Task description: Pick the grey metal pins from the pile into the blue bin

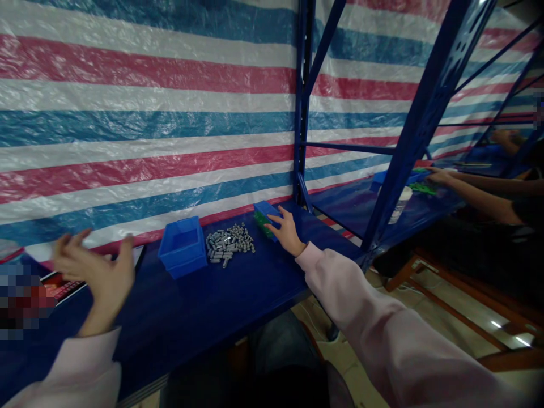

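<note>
My right hand (288, 231) reaches across the dark blue bench (221, 300) and rests its spread fingers on a small blue bin (264, 210) holding green pieces (262, 221). My left hand (98, 267) hovers open above the bench's left part, fingers spread, holding nothing. Between the hands lies a pile of small grey metal parts (230, 243), and just left of it stands an empty blue bin (183, 246).
A striped red, white and blue tarp (148, 113) backs the bench. A blue rack post (302, 102) and a slanted beam (420, 124) stand to the right. Beyond them, another person's hands (440, 177) work with green items. A flat printed item (63, 283) lies at the left.
</note>
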{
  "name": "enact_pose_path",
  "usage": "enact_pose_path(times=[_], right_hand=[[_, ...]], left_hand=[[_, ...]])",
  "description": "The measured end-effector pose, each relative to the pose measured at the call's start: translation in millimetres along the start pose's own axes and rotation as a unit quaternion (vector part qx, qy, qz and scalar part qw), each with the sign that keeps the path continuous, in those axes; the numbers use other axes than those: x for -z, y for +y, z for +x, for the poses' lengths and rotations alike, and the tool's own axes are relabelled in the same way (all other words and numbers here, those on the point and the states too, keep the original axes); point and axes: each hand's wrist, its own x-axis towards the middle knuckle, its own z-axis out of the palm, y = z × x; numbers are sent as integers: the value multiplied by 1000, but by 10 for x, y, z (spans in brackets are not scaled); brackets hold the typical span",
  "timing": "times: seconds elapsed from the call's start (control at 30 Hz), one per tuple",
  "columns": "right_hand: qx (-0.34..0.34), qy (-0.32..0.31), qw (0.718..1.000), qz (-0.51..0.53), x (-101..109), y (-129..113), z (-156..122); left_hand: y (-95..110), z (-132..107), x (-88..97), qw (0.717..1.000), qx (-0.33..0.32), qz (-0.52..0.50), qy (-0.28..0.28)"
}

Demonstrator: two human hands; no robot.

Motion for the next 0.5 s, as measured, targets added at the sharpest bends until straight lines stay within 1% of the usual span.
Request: enact_pose_path(times=[0.03, 0.1, 0.17, 0.23, 0.3, 0.4, 0.5], right_hand=[[7, -2, 1000, 3, -11, 13, -7], [20, -5, 1000, 15, -26, 38, -19], [24, -7, 999, 33, -34, 55, -26], [18, -13, 999, 49, -38, 60, -31], [14, -24, 998, 61, -39, 58, -34], [17, -34, 996, 77, -35, 47, -38], [15, -32, 995, 90, -12, 29, -45]], left_hand=[[96, -53, -117, 999, -10, 5, 46], [307, -180, -345, 998, -67, 6, 23], [519, -320, -549, 990, -128, 12, -57], [694, -455, -723, 972, -193, 22, -133], [806, -570, -870, 949, -245, 34, -197], [858, -688, -1043, 918, -290, 33, -269], [832, -760, -1164, 895, -313, 31, -316]])
